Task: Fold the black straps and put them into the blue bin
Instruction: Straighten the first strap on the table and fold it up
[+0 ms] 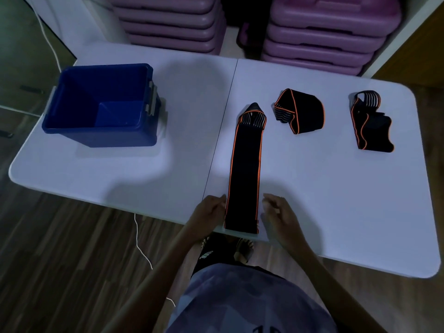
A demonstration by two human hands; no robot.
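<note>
A long black strap with orange edges (245,164) lies stretched out flat on the white table (120,169), running from the near edge toward the middle. My left hand (211,210) rests beside its near left edge, fingers touching the strap's side. My right hand (276,210) hovers at its near right edge with fingers loosely curled, holding nothing. Two more black straps lie bunched farther right: one (300,111) near the centre, another (371,121) toward the right end. The blue bin (72,126) stands open at the table's left; nothing shows inside it.
Stacks of purple plastic cases (319,39) stand behind the table. A white cord (141,246) hangs down to the wooden floor at the near left. My feet (225,248) show under the table's near edge.
</note>
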